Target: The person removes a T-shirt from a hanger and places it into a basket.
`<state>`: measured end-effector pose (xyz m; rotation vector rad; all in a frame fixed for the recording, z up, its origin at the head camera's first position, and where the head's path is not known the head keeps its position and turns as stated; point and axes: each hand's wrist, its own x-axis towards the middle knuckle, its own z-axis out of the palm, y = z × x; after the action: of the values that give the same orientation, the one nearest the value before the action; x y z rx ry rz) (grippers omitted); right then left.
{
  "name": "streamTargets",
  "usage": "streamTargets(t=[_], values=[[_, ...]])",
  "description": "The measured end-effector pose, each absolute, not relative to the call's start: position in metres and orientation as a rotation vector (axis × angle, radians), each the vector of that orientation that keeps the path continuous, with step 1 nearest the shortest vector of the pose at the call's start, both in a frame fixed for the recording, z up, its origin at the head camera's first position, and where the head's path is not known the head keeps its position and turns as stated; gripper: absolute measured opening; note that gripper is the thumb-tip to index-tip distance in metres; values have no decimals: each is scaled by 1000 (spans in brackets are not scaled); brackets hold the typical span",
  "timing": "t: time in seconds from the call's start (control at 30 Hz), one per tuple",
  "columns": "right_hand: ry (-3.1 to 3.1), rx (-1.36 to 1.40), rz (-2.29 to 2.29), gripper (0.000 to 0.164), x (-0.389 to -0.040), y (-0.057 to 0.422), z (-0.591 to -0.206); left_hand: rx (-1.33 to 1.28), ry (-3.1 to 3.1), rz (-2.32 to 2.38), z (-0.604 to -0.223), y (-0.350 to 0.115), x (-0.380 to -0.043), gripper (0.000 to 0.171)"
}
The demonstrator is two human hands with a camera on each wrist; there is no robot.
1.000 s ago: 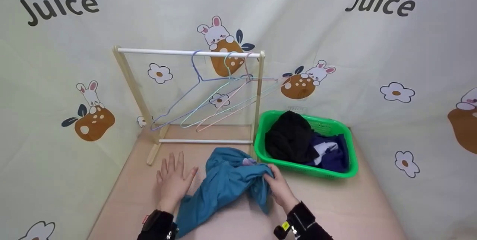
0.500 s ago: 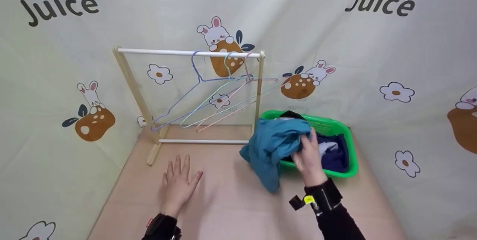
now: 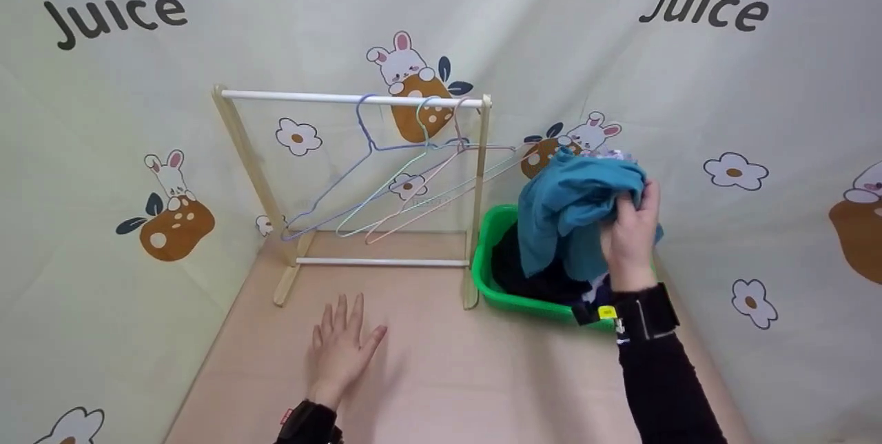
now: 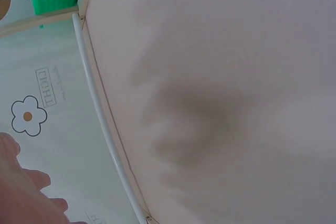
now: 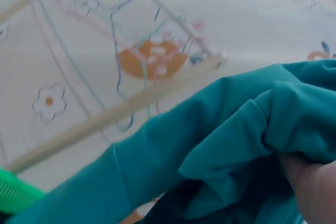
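Note:
A bunched teal garment (image 3: 575,196) hangs from my right hand (image 3: 632,234), which pinches its upper right part above the green basket (image 3: 490,251). Pale patterned fabric peeks out at the garment's top edge. In the right wrist view, folds of the teal cloth (image 5: 226,129) fill the lower right, with the thumb (image 5: 315,190) pressed against them. My left hand (image 3: 342,351) is held over the table (image 3: 441,361) with fingers spread, holding nothing; the left wrist view shows its shadow on the tabletop. Dark clothes (image 3: 527,278) lie in the basket, partly hidden by the teal garment.
Left of the basket stands a wooden rack with a white top rod (image 3: 296,96). On the rod hang a blue hanger (image 3: 331,185), a mint green hanger (image 3: 382,189) and a pink hanger (image 3: 413,199). A printed cloth backdrop (image 3: 778,99) encloses the table.
My right hand has lifted the teal garment off the table, carrying it right and up over the basket. The left hand has shifted slightly right, fingers still spread.

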<state>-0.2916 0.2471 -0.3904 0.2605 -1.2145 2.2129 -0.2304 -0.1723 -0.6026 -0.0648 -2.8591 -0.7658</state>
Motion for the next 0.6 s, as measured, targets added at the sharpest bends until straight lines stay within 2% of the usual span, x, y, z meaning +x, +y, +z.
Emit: streamTargets(t=[0.2, 0.33, 0.43, 0.6], values=[[-1567, -42, 2031, 15, -307, 272, -445, -51, -2880, -758, -608, -170, -228, 80], [-2002, -235, 1717, 25, -310, 288, -488, -53, -2870, -783, -610, -169, -227, 78], [-2306, -240, 1427, 35, -309, 297, -518, -52, -2861, -792, -612, -168, -227, 77], [-2601, -67, 1056, 46, -301, 306, -555, -42, -2868, -771, -614, -166, -224, 79]])
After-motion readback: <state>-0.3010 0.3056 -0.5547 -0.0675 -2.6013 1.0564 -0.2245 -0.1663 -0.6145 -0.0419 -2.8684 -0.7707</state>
